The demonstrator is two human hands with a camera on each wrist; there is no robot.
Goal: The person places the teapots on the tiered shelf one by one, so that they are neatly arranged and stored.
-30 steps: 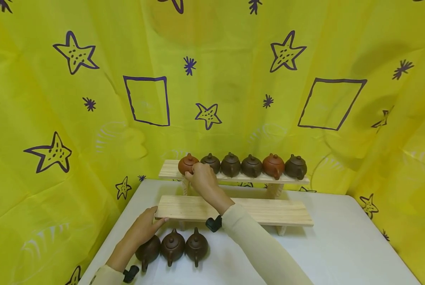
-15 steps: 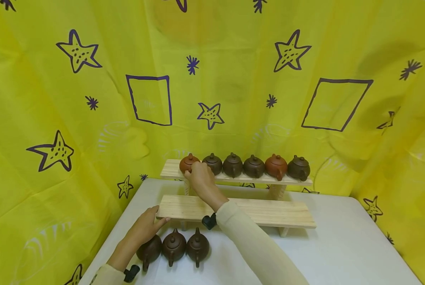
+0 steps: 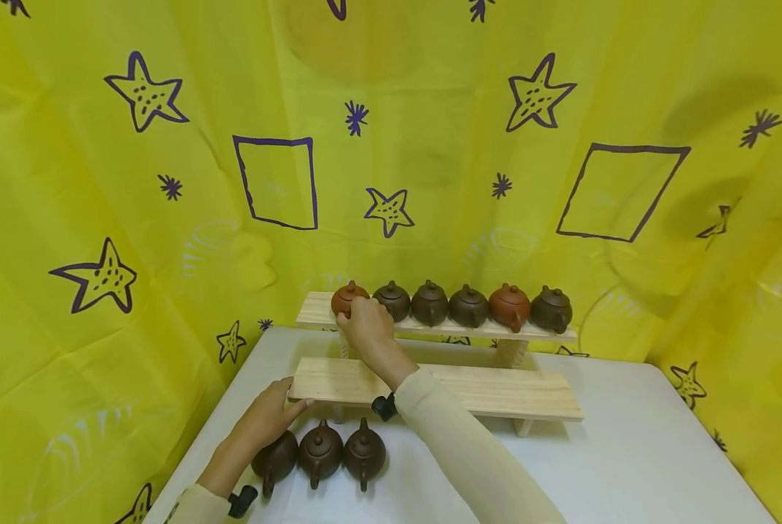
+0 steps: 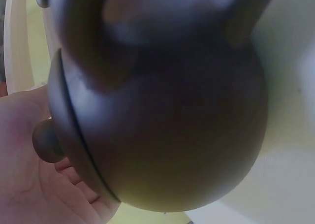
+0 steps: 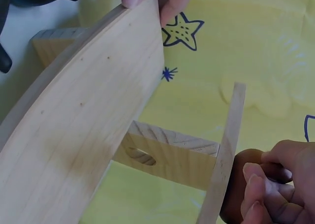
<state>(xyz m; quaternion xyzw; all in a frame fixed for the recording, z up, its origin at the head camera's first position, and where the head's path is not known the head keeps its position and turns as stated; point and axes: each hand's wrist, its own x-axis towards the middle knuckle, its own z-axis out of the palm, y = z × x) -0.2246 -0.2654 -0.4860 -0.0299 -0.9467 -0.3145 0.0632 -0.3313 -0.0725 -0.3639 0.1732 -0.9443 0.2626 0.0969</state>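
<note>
My right hand (image 3: pixel 373 336) pinches the handle of a reddish-brown teapot (image 3: pixel 346 297) standing at the left end of the upper wooden shelf (image 3: pixel 314 310). In the right wrist view the thumb and index finger meet at that handle, while the other fingers curl loosely. Lower down, my left hand (image 3: pixel 263 417) grips the left end of the lower wooden shelf (image 3: pixel 502 387), thumb along its front edge, fingers round the corner. Under the left wrist stands a dark brown teapot (image 3: pixel 276 458), partly hidden by the hand and large in the left wrist view.
Two more dark brown teapots, a middle one (image 3: pixel 320 453) and a right one (image 3: pixel 363 455), stand on the white table (image 3: pixel 627 451). Along the upper shelf runs a row of dark teapots with another reddish teapot (image 3: pixel 510 306). A yellow patterned curtain (image 3: pixel 443 240) surrounds the table.
The head view has shifted slightly. My right hand has stayed at the reddish-brown teapot's handle, with a small turn of the wrist; my left hand keeps its grip on the lower shelf.
</note>
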